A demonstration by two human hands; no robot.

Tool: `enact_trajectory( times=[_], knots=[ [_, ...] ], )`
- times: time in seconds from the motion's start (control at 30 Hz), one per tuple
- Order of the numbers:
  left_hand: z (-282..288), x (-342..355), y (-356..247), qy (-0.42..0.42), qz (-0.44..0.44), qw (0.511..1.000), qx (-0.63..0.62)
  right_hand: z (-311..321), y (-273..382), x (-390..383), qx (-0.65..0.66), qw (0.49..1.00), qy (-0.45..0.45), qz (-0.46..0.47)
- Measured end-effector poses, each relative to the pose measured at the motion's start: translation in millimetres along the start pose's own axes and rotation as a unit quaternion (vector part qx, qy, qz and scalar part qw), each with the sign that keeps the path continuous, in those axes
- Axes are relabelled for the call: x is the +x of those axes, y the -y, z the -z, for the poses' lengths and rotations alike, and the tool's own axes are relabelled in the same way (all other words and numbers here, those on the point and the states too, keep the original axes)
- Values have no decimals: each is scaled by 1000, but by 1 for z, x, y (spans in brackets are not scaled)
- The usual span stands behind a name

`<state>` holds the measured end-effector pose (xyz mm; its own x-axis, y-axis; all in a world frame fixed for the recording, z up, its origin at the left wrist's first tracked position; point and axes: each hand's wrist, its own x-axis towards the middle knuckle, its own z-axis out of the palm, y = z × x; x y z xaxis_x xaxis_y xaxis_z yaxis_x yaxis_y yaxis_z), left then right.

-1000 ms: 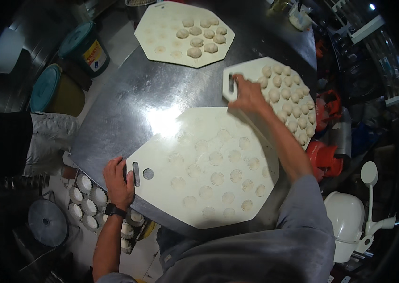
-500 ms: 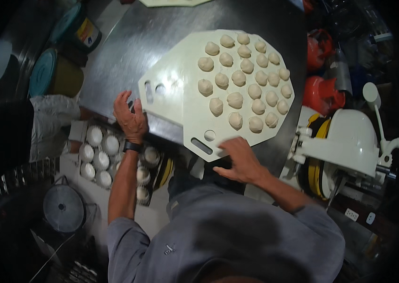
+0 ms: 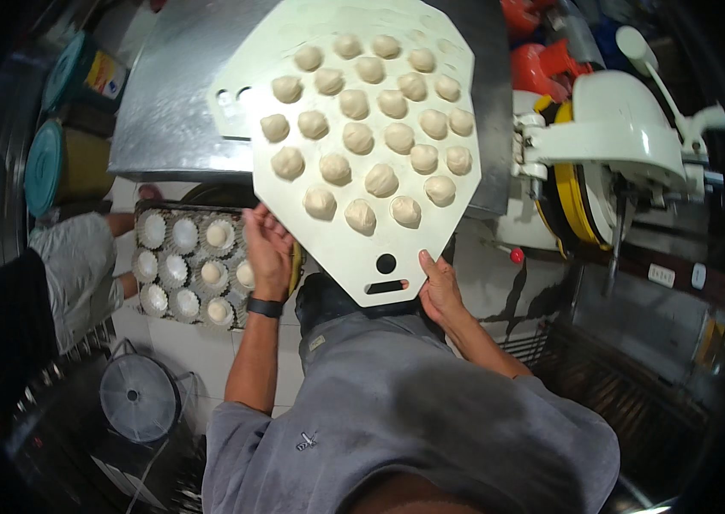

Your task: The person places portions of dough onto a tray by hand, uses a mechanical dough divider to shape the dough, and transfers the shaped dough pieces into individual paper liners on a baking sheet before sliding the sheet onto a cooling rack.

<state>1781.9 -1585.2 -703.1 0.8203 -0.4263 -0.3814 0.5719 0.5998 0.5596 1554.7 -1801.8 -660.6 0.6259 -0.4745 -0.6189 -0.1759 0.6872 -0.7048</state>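
A white many-sided board (image 3: 328, 224) bears several rows of pale dough balls (image 3: 357, 138). Its end with a slot and a round hole points at me, overhanging the table's near edge. My right hand (image 3: 443, 293) grips the board near that slot, thumb on top and the other fingers underneath. At the board's lower left edge is my left hand (image 3: 268, 261), closed against it from below, fingertips partly hidden. Another white board (image 3: 230, 111) lies under the first on the metal table. Left of my left hand, a dark pan (image 3: 200, 324) holds fluted cups, some with dough balls.
A steel table (image 3: 170, 103) stands ahead. To the right is a white machine (image 3: 628, 128) with a yellow-rimmed bowl and red objects (image 3: 542, 68) behind. Lidded tubs (image 3: 44, 167) and another person's light shorts (image 3: 80, 265) are at left, with a round fan (image 3: 135, 398) nearer me.
The loaded board has come toward me and turned, its handle end now past the table edge. My right hand has taken its edge, and my left hand has moved from the table to the board.
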Motion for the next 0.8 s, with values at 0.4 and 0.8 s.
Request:
enact_trajectory(
  times=[0.4,0.8],
  knots=[
    [-62,-72,84,1,123,992,6,211,-23,-63,-159,909,-350,163],
    [-76,-225,253,-29,243,969,-35,409,-41,-192,-265,842,-429,191]
  ],
)
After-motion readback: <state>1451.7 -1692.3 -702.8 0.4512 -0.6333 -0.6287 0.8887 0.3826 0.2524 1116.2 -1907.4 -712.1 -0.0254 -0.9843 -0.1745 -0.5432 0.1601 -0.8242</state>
